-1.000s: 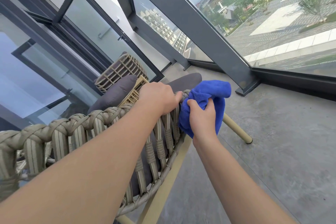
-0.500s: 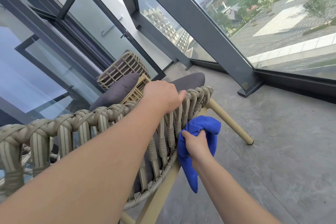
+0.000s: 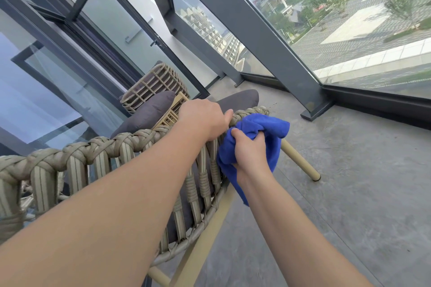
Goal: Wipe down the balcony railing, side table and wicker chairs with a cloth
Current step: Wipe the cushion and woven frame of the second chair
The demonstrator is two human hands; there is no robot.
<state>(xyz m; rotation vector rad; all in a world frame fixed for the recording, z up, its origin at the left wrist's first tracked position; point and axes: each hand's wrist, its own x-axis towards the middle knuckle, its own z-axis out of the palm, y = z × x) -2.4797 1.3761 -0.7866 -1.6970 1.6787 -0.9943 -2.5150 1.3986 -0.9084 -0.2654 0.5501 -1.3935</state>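
Observation:
A wicker chair [image 3: 77, 163] with a braided rope rim and grey cushions stands in front of me, seen from behind its back. My left hand [image 3: 203, 119] grips the top rim of the chair back. My right hand [image 3: 250, 152] holds a bunched blue cloth [image 3: 261, 127] against the outer right end of the woven back, just under the rim. A tail of the cloth hangs down below my wrist. The dark metal balcony railing [image 3: 254, 21] with glass panels runs across the upper right.
A second wicker chair [image 3: 154, 84] stands beyond the first, by the glass doors [image 3: 58, 72] on the left. A tan chair leg [image 3: 300, 161] slants out over the grey concrete floor [image 3: 361, 182]. A railing post foot [image 3: 314, 109] sits on the floor to the right.
My right hand with the cloth went down the side of the chair back, then rose again to just under the rim. My left hand kept its grip on the rim.

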